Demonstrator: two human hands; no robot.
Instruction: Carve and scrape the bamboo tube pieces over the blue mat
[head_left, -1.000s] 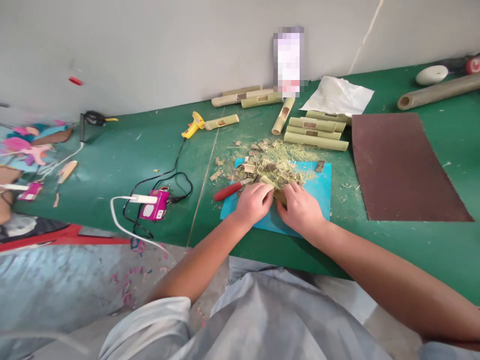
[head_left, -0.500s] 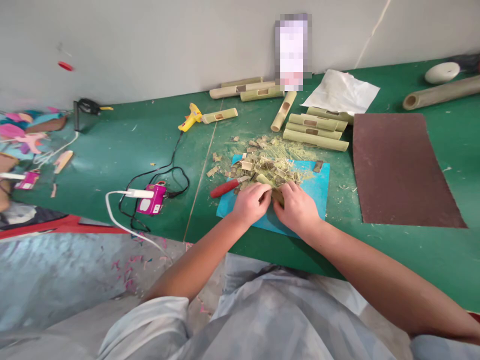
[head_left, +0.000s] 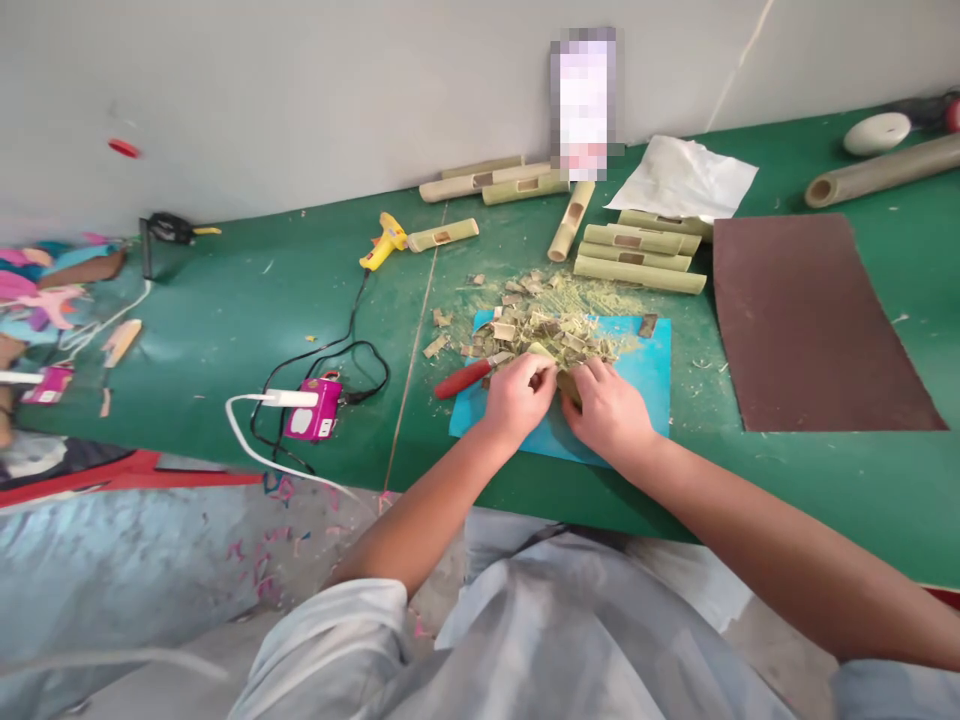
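Both hands are closed around a short bamboo tube [head_left: 570, 386], low over a blue sheet [head_left: 646, 395]. My left hand [head_left: 519, 398] grips it from the left, fingers curled, while my right hand [head_left: 611, 405] wraps its right side. Most of the tube is hidden behind the fingers. A heap of bamboo chips and shavings [head_left: 562, 335] lies just beyond my knuckles. Beside my left hand rests a knife with a red handle [head_left: 463, 379], its blade tip among the chips.
Cut bamboo tubes [head_left: 637, 272] with slots lie at the back, partly under white paper [head_left: 684, 180]. A brown sheet [head_left: 825, 325] covers the right side. A yellow glue gun [head_left: 387, 242] and a purple power adapter [head_left: 313, 408] with cables sit left. A long bamboo pole [head_left: 885, 170] lies far right.
The whole view has shifted slightly, with the table's things a little further right. Both hands keep their grip on the bamboo tube, with little visible movement against the sheet.
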